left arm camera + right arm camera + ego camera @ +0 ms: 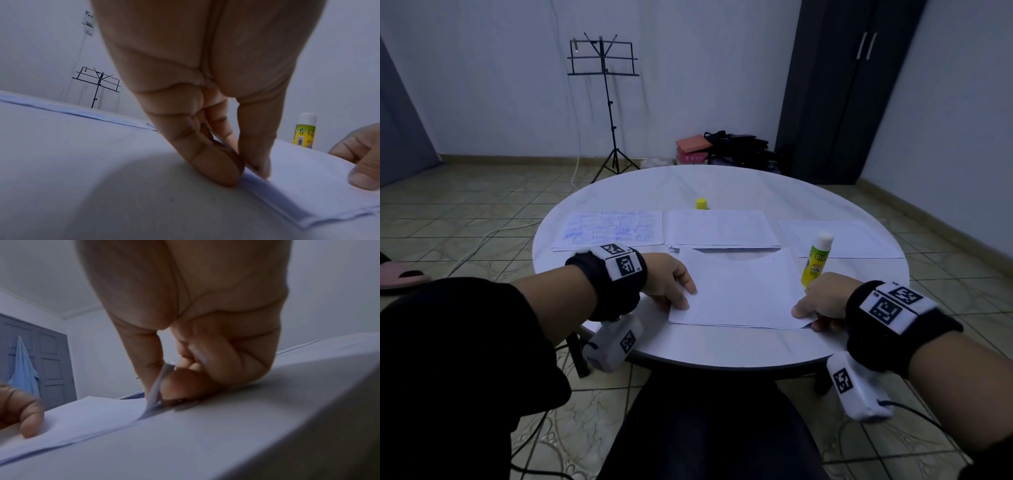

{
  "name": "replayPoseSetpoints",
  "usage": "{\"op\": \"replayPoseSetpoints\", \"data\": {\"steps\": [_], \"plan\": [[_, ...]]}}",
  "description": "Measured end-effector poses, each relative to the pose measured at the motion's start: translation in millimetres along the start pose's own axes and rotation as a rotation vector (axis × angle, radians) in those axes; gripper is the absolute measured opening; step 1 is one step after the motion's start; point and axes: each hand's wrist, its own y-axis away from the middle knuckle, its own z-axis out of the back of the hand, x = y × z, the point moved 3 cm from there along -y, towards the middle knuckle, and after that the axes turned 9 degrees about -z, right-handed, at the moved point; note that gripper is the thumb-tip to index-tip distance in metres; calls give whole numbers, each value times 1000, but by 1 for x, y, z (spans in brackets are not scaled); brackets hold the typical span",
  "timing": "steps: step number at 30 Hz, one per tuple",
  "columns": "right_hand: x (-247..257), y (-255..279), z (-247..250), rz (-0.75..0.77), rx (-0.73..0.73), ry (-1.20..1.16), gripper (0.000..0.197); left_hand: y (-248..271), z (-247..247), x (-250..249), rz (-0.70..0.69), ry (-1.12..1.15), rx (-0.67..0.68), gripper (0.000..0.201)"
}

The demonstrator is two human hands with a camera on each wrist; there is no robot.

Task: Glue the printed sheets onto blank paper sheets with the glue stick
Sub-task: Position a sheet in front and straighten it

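Misalignment threatens: left hand [671, 281] and right hand [822, 301] each pinch a side edge of the white paper stack [736, 291], centre-frame on the round white worktop [722, 349]; sheets could skew or crease.

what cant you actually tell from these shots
- Head view: the glue stick label is too small and dim to read.
- Head view: the writing on the left sheet is blurred.
- Head view: the top sheet shows only a blank face, hiding how many sheets lie beneath.
- Right wrist view: the right hand hides the glue stick.
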Motion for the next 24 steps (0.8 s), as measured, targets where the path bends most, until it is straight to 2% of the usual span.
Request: {"op": "replayPoseSetpoints", "data": {"steps": [17, 24], "plan": [[-3, 1, 0, 20, -23, -17, 22, -1, -2, -5, -7, -148, -19, 24], [0, -2, 0, 35, -81, 76, 27, -1, -2, -5, -4, -163, -22, 24]]}}
